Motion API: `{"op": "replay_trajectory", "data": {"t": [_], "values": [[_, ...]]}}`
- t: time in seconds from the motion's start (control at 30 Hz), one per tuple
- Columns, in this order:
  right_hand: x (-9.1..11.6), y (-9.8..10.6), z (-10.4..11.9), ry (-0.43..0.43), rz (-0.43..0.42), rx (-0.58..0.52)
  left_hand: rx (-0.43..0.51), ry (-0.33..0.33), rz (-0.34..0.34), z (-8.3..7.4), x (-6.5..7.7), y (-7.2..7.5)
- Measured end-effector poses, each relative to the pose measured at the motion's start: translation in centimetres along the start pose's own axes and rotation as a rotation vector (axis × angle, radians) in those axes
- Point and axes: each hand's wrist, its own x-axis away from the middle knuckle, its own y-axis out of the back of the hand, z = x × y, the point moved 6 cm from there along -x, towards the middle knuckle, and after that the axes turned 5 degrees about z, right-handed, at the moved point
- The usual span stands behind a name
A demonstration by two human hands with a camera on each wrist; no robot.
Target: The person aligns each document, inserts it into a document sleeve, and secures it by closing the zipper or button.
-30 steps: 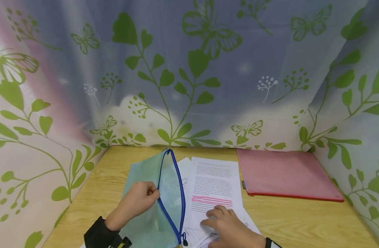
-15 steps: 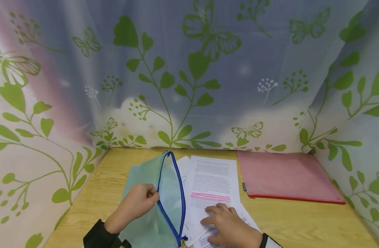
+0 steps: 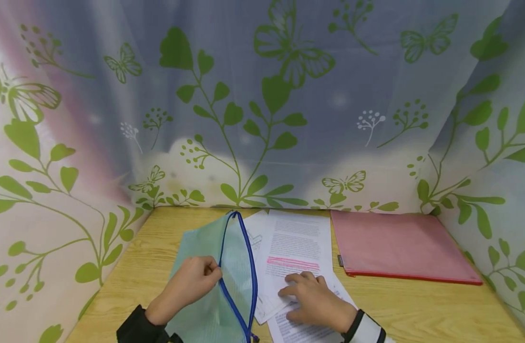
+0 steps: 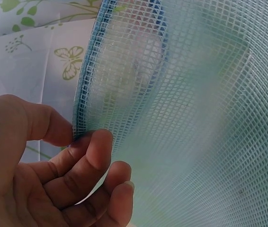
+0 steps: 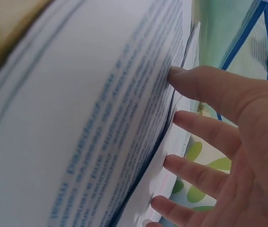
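Note:
A pale green mesh zipper pouch [image 3: 202, 317] with a blue zipper gapes open on the table. My left hand [image 3: 189, 283] pinches its near edge by the zipper between thumb and fingers, lifting that side. In the left wrist view the thumb and forefinger meet on the blue-edged mesh [image 4: 195, 123]. Right of the pouch lie several printed sheets, the top one [image 3: 294, 238] with pink highlighted lines. My right hand [image 3: 311, 297] rests fingertips on its lower part, fingers spread. A lower sheet [image 3: 283, 328] shows beneath, nearer me. The pouch's blue zipper borders the papers' left side.
A pink zipper pouch [image 3: 404, 243] with a red zipper lies flat at the back right. The wooden table [image 3: 416, 309] runs back to a curtain [image 3: 331, 119] with leaves and butterflies, which also hangs at both sides.
My right hand has slid forward a little, pushing the highlighted sheet away from me, so more of the lower sheet shows. The left hand keeps its pinch on the pouch edge.

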Motion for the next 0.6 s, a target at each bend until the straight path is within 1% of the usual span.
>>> {"op": "replay_trajectory", "data": {"t": [0.17,0.23,0.3,0.37,0.43,0.53,0.6], "values": [[-0.4,0.4,0.1,-0.001,-0.002,0.014,0.005,0.001,0.001,-0.1,0.1,0.1],[-0.4,0.7,0.1,0.010,-0.019,0.008,0.001,-0.005,0.002,-0.1,0.1,0.1],[-0.3,1.2,-0.1,0.020,-0.044,-0.025,-0.002,-0.011,0.005,-0.2,0.1,0.0],[-0.2,2.1,-0.7,0.019,-0.076,-0.093,-0.002,-0.014,0.009,-0.2,0.1,0.0],[-0.2,3.1,-1.9,0.007,-0.110,-0.180,0.002,-0.014,0.009,-0.1,0.2,0.1],[0.0,4.9,-4.4,-0.073,-0.155,-0.316,0.011,-0.011,0.010,-0.1,0.3,0.2],[0.2,5.9,-6.1,-0.132,-0.177,-0.377,0.013,-0.009,0.008,0.0,0.3,0.2]]}}
